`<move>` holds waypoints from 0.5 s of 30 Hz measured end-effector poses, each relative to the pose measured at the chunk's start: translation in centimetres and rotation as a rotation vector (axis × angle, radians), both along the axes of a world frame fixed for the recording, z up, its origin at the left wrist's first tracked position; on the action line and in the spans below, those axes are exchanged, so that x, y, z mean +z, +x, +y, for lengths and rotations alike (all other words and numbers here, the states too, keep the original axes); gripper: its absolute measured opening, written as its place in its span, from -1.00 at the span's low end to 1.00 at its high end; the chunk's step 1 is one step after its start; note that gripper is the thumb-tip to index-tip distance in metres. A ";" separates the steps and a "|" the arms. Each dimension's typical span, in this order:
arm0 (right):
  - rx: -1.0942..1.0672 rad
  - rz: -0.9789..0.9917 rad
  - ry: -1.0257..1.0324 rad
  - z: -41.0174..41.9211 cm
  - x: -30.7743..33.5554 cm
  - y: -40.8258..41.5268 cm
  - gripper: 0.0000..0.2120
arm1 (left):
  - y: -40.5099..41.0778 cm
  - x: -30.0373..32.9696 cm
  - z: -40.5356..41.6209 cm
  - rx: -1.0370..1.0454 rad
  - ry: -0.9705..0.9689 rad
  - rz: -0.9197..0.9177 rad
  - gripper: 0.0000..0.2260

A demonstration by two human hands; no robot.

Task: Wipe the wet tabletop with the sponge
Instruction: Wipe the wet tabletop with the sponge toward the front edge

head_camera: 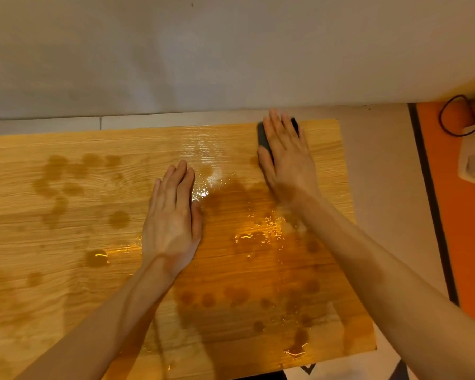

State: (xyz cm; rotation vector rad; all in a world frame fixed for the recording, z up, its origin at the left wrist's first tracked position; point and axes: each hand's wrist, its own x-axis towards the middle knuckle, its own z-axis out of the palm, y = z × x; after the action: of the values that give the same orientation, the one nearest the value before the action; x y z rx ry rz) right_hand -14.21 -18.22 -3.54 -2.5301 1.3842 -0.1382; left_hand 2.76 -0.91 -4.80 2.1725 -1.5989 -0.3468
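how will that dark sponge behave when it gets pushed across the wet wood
The sponge probably squashes rather than stays stiff, since the right hand presses flat on it. It likely glides easily: the tabletop is glossy with puddles. Being low and flat, it shouldn't roll.

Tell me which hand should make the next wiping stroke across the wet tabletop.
The right hand. It already presses flat on the dark sponge at the tabletop's far right corner. The left hand lies flat on bare wood, holding nothing.

wall [176,56]: pale grey | floor [464,242]: orange | light: warm
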 end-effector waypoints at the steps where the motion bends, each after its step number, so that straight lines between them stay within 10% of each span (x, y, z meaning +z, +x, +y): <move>1: -0.021 -0.004 0.010 -0.7 -0.2 0.8 -0.50 | 0.0 0.0 0.0 -0.002 0.000 0.002 -0.52; 8: 0.033 -0.024 0.051 9.1 0.4 -3.9 -0.49 | -0.1 0.0 0.2 0.008 -0.013 0.061 -0.52; 15: 0.011 -0.014 -0.001 -0.1 -0.1 4.6 -0.50 | 0.0 0.0 0.2 0.008 -0.066 0.078 -0.54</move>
State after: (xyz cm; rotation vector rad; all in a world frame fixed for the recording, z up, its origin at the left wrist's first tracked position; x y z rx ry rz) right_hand -9.57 -18.30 -3.64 -2.5320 1.3643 -0.1544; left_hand 2.75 -0.73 -4.75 2.0898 -1.5372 -0.3674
